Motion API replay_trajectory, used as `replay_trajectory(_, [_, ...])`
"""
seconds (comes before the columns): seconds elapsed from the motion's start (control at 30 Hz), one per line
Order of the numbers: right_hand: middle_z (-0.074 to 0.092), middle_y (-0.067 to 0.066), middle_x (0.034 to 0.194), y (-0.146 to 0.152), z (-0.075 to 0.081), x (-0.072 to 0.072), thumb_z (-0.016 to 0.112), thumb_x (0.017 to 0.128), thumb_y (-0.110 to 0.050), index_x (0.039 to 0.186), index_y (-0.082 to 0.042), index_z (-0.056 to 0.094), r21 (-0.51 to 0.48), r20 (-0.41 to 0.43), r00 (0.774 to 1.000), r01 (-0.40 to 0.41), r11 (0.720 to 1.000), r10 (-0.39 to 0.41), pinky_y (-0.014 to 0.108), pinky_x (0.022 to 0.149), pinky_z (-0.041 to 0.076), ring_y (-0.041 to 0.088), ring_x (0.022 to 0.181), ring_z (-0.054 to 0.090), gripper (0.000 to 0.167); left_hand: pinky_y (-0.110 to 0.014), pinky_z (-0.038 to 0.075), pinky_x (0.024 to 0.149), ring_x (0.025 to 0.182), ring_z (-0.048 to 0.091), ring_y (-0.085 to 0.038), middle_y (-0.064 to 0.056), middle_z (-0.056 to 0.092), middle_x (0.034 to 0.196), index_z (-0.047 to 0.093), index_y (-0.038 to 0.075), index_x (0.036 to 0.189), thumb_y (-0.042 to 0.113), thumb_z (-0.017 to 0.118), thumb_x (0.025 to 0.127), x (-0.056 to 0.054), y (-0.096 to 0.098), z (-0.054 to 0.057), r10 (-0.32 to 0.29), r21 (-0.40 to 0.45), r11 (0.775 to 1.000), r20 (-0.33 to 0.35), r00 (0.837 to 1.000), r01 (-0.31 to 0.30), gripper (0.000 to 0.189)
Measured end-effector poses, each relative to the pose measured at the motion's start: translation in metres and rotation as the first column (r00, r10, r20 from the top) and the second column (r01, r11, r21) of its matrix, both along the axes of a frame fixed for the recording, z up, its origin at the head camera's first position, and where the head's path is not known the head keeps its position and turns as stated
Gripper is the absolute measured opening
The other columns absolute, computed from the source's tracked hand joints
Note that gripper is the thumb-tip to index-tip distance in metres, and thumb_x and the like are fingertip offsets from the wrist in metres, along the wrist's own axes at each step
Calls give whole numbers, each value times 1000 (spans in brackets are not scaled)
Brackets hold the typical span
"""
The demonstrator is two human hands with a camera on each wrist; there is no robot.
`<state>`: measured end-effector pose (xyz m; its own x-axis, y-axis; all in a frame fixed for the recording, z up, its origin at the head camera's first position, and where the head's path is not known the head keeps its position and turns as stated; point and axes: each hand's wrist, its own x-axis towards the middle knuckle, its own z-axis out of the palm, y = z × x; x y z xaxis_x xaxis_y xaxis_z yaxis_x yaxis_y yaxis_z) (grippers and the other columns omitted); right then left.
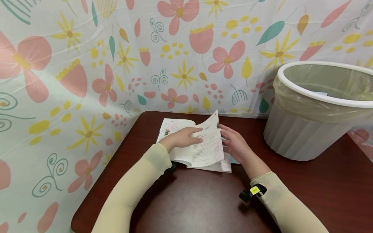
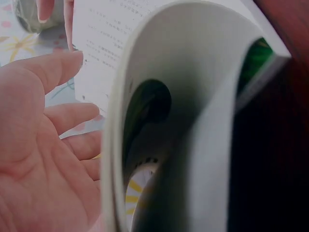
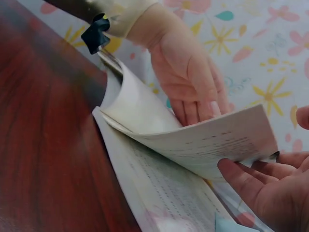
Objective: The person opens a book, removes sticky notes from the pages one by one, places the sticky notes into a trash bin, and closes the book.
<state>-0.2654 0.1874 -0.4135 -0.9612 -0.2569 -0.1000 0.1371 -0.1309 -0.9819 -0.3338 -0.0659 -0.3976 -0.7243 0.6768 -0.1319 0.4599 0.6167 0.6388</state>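
An open book [image 1: 180,155] with printed pages lies on the dark reddish table. Its right-hand pages [image 1: 208,142] are raised and curve upward. My left hand [image 1: 183,137] lies over the book near its middle, fingers extended across the pages. In the left wrist view the left palm [image 2: 43,145] shows beside the curled pages, its fingers loosely extended. My right hand [image 1: 236,144] is at the outer edge of the raised pages. In the right wrist view the right hand's fingers [image 3: 241,181] reach the underside of those pages, and its thumb stands apart from them.
A grey waste bin [image 1: 297,129] with a white rim and plastic liner stands on the right of the table [image 1: 189,200]. Light blue paper [image 1: 234,160] shows at the book's right edge. A flower-patterned cloth [image 1: 116,81] hangs behind and on the left.
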Motion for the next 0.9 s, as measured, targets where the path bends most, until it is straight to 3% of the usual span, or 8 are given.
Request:
replay_trajectory(0.2, [28,15,169,-14,0,5,35,110,-54,167,-23,16,37,-13,998,-56,998,57,41,100,51,40,151,35,68,-45,30,126,156,32,-24,-2,37,167,35,17,162,42,58,104,7,-19,-4,10,-23,1000,-23,1000,-11,67])
replay_trajectory(0.33, [25,14,170,-24,0,8,31,110,-54,167,-26,15,83,-40,996,-80,993,83,55,110,46,43,152,34,65,-46,25,129,158,27,-27,-8,33,169,36,16,161,40,58,104,11,-30,-12,-4,-72,997,-93,996,-3,66])
replay_trajectory(0.47, [23,11,172,-34,2,12,32,111,-50,167,-29,18,134,-66,994,-79,988,89,62,113,43,45,151,36,61,-61,15,128,161,19,-30,-10,24,172,38,19,161,43,59,103,13,-40,-21,10,-135,990,-146,989,-30,67])
replay_trajectory(0.6, [18,10,173,-43,4,13,36,111,-50,167,-30,18,168,-86,992,-79,983,94,64,112,43,46,151,36,62,-71,7,125,161,17,-28,-9,21,173,38,23,161,48,59,102,14,-48,-26,53,-138,988,-137,989,-72,68])
replay_trajectory(0.77, [19,7,173,-57,5,11,41,109,-51,166,-31,21,238,-142,983,-81,968,118,64,112,43,43,151,36,63,-58,8,130,162,15,-28,-11,22,172,36,23,162,51,58,102,14,-60,-31,110,-97,988,-98,989,-119,69])
replay_trajectory(0.9, [20,1,173,-68,4,10,44,108,-53,164,-36,24,368,-203,971,-46,929,128,62,116,40,35,157,28,61,-55,14,130,161,13,-35,-14,20,172,36,24,162,52,59,101,14,-69,-33,167,-68,983,-49,985,-170,71])
